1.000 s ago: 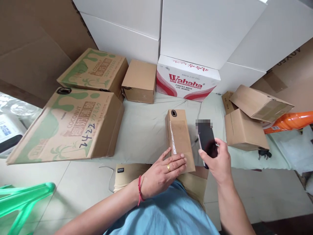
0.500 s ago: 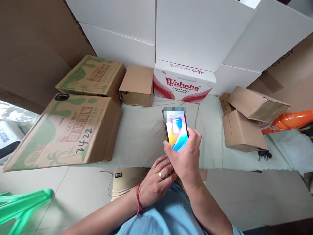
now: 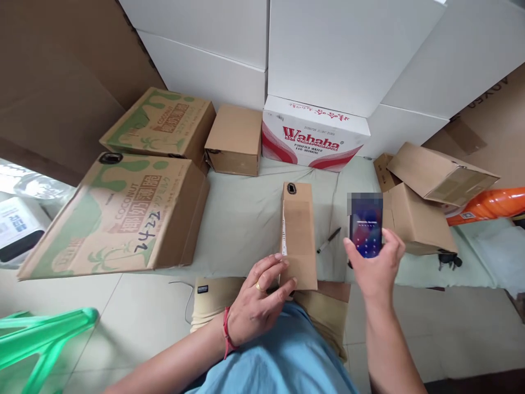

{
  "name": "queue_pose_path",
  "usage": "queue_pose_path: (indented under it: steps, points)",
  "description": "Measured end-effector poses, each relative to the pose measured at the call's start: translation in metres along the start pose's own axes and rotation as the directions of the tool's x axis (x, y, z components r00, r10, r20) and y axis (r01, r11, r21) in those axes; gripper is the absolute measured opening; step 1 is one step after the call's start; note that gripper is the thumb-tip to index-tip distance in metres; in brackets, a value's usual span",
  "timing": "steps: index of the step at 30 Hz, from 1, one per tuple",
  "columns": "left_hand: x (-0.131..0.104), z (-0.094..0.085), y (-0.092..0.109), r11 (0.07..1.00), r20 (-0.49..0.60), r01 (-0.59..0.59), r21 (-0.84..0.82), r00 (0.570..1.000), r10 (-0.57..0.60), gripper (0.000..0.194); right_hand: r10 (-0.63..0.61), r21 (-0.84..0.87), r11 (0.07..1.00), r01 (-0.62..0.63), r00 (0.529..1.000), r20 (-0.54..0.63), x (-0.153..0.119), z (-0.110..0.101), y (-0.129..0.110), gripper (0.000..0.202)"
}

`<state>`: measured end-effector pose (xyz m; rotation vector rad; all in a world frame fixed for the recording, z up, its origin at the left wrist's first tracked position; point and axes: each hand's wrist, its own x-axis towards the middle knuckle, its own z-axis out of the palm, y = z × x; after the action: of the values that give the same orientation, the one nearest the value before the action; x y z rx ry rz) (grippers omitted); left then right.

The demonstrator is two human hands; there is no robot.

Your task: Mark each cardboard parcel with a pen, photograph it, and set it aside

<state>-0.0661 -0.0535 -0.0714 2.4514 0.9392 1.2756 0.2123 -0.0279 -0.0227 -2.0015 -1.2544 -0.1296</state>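
While the narrow cardboard box (image 3: 298, 235) lies lengthwise near the middle of the cloth-covered surface (image 3: 233, 219), its near end at the near edge, the left hand (image 3: 260, 301) touches its near left part. The fingers of that hand are loosely spread and slightly bent, resting against the cardboard without closing around it; its thumb cannot be made out. A dark oval mark surrounds the opening at the box's far end, and a torn whitish strip runs along its left side.

Just right of the box, a pen (image 3: 328, 239) lies slanted on the cloth. Farther right, the right hand (image 3: 374, 268) holds a phone (image 3: 366, 232) with its lit screen facing up, thumb on the left edge and fingers curled around the right.

Beyond the box, at the far side, stands a white and red Wahaha carton (image 3: 314, 139), with a plain brown box (image 3: 233, 142) just to its left. Two coconut-print cartons occupy the left side, the near one (image 3: 115, 219) marked 2422 and the far one (image 3: 158, 120) behind it. To the right, a tilted box (image 3: 443, 172) rests on a lower box (image 3: 422, 221), near an orange object (image 3: 496, 205) and some keys (image 3: 450, 260).
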Motion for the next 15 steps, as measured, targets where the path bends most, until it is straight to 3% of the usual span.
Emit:
queue_pose_path:
  steps: [3, 6, 12, 14, 15]
  points:
    - [-0.004, -0.002, 0.001, 1.0, -0.013, 0.028, 0.012, 1.0, -0.028, 0.043, 0.272, -0.229, 0.945, -0.235, 0.951, 0.148, 0.002, -0.012, 0.053, 0.082]
    - [-0.007, -0.004, 0.002, 0.998, -0.018, 0.067, 0.017, 0.998, -0.066, 0.041, 0.443, -0.389, 0.859, -0.332, 0.864, 0.241, -0.009, -0.017, 0.085, 0.09]
    - [-0.024, -0.016, 0.0, 0.971, -0.072, 0.231, -0.064, 0.969, -0.235, 0.037, 0.422, -0.387, 0.881, -0.272, 0.82, 0.386, -0.032, -0.003, 0.107, 0.099]
    - [-0.035, -0.018, 0.0, 0.912, -0.079, 0.375, -0.169, 0.917, -0.392, 0.036, 0.399, -0.377, 0.895, -0.237, 0.804, 0.442, -0.036, 0.003, 0.109, 0.101]
    - [-0.04, -0.019, -0.001, 0.848, -0.075, 0.466, -0.254, 0.864, -0.498, 0.035, 0.374, -0.372, 0.905, -0.207, 0.803, 0.464, -0.038, 0.004, 0.109, 0.099]
